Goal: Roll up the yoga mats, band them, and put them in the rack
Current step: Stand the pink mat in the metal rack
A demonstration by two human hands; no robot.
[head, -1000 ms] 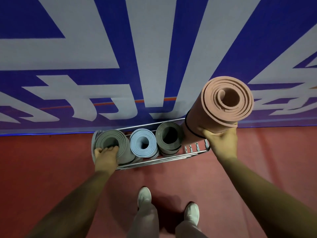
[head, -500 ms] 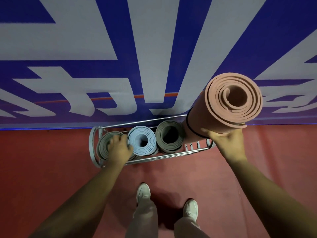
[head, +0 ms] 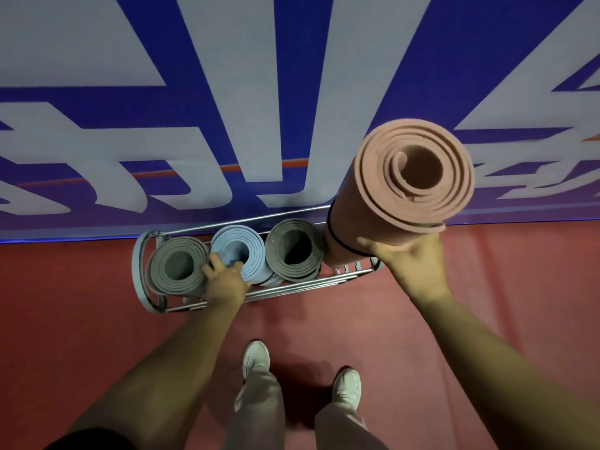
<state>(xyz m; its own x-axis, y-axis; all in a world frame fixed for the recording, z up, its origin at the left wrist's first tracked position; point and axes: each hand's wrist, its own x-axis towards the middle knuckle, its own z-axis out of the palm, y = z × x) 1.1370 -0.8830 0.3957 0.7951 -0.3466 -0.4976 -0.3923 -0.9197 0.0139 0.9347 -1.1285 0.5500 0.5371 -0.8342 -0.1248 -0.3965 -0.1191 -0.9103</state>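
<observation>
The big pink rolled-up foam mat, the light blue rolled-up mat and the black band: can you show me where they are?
Big pink rolled-up foam mat [head: 383, 190]: head view, on its spiral top end.
Light blue rolled-up mat [head: 251, 241]: head view, on its coiled top edge.
Black band [head: 331, 237]: head view, on the loop around the pink mat's side.

Four rolled mats [head: 412, 177], one rack [head: 139, 271], two hands [head: 224, 280].

Blue-and-white banner [head: 227, 92] behind; red floor [head: 487, 287] below; white shoes [head: 256, 358]; pale trousers [head: 256, 414].

Matt foam pink mat [head: 383, 203], shiny metal rack [head: 292, 289]
</observation>
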